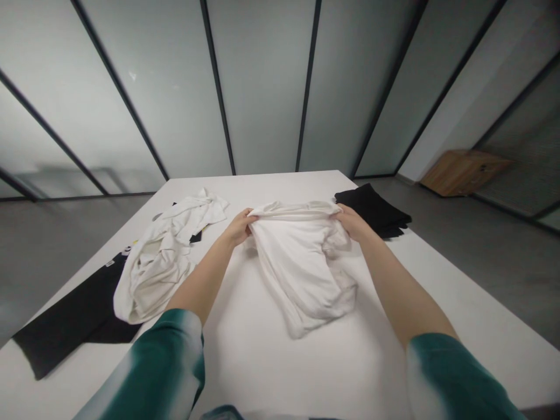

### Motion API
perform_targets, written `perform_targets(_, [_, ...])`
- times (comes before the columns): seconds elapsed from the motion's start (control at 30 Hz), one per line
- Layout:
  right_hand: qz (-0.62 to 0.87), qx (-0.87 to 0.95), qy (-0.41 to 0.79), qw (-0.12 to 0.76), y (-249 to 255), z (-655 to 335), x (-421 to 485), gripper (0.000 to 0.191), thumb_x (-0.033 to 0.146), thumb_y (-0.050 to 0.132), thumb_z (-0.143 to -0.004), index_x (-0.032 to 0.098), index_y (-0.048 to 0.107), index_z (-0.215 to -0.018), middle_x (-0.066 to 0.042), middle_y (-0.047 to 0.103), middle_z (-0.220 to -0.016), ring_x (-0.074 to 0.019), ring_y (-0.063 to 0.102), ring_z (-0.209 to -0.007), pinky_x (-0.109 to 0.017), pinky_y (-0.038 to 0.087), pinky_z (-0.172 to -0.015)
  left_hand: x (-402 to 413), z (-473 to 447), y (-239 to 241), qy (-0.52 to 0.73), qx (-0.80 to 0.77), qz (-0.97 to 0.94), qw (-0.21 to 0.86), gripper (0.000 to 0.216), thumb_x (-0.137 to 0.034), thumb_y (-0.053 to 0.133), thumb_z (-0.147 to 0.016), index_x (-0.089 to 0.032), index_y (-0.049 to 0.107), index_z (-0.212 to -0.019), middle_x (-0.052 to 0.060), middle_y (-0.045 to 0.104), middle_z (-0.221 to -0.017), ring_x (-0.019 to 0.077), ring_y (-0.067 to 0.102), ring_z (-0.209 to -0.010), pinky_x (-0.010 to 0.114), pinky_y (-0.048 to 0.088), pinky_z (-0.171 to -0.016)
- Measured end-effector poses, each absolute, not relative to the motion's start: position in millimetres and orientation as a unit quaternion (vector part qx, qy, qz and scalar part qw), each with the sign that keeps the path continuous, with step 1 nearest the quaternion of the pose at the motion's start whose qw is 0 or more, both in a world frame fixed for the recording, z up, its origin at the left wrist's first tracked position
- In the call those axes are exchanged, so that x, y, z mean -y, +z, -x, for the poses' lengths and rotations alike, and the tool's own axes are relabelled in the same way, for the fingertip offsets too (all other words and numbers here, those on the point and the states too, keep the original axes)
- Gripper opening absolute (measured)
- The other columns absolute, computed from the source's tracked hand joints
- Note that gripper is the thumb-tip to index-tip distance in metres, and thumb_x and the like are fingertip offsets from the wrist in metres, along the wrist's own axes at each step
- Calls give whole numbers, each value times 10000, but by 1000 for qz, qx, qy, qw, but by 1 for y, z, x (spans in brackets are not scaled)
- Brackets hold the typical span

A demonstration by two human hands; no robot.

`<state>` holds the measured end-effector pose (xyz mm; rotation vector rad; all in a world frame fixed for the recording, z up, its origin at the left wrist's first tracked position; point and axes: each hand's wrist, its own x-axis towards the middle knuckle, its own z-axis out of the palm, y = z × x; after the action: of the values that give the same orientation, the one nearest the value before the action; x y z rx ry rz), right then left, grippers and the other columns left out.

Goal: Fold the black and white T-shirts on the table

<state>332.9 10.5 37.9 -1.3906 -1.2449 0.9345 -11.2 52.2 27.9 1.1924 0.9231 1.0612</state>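
A white garment [301,256] hangs between my two hands, its upper edge stretched taut and its lower part draped onto the table. My left hand [240,226] pinches the upper left corner. At the upper right corner, my right hand [351,223] grips the same edge. Folds hide the garment's exact shape, so I cannot tell its kind. Loose white cloth bunches up beneath my right hand.
The white table [245,373] runs away from me. On its left, a crumpled white garment [164,262] lies partly over a black garment [83,309]. Folded black cloth [371,209] is stacked at the right edge. A wooden cabinet [459,172] stands beyond, on the floor.
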Motion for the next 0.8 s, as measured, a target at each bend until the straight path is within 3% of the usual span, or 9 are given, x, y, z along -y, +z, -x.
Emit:
perform_targets(0.17, [644, 570, 234, 453, 20, -320, -29, 146, 346, 544, -666, 207, 577, -696, 15, 555, -607, -171, 508, -640, -267, 378, -602, -68, 25, 10, 459, -506, -531, 501, 194, -290, 564, -734, -229, 470, -892, -38, 567, -709, 142, 571, -664, 242, 459, -604])
perform_targets(0.3, [663, 614, 196, 380, 11, -322, -35, 232, 357, 501, -752, 210, 534, -575, 3, 514, -555, -175, 505, -619, -272, 367, -591, -69, 43, 7, 387, -552, -622, 398, 239, -389, 570, -749, -219, 480, -892, -53, 518, -655, 135, 514, -619, 231, 405, -572])
perform_targets(0.47, [662, 686, 90, 287, 20, -339, -44, 219, 305, 570, -739, 204, 579, -544, -53, 603, -649, -214, 581, -767, -277, 408, -676, -78, 76, 18, 275, -523, -741, 317, 206, -317, 583, -646, -196, 559, -811, -43, 530, -643, 151, 519, -646, 242, 406, -587])
perform_targets(0.6, [711, 664, 164, 162, 33, -344, -62, 199, 286, 724, -655, 186, 614, -522, -65, 598, -543, -249, 628, -698, -309, 438, -659, -101, 86, 31, 142, -560, -777, 252, 128, -243, 634, -588, -193, 587, -697, -1, 590, -640, 205, 586, -690, 294, 463, -664])
perform_targets(0.67, [709, 637, 209, 219, 39, -338, -74, 131, 273, 753, -644, 154, 702, -667, -94, 660, -621, -279, 664, -768, -332, 478, -703, -113, 80, 37, 137, -605, -752, 224, 154, -226, 657, -612, -172, 631, -754, 53, 656, -723, 253, 639, -777, 338, 494, -743])
perform_targets(0.73, [677, 613, 227, 338, 42, -326, -84, 329, 342, 702, -740, 146, 728, -1003, -135, 728, -895, -288, 673, -956, -355, 507, -796, -122, 70, 41, 242, -632, -715, 174, 281, -238, 634, -694, -142, 660, -957, 127, 702, -947, 296, 651, -986, 382, 497, -869])
perform_targets(0.8, [617, 608, 222, 448, 42, -314, -87, 498, 413, 592, -851, 210, 593, -1306, -132, 661, -1230, -262, 598, -1181, -385, 492, -919, -122, 60, 41, 369, -607, -695, 110, 468, -255, 598, -766, -130, 587, -1217, 181, 617, -1269, 302, 536, -1253, 411, 433, -1021])
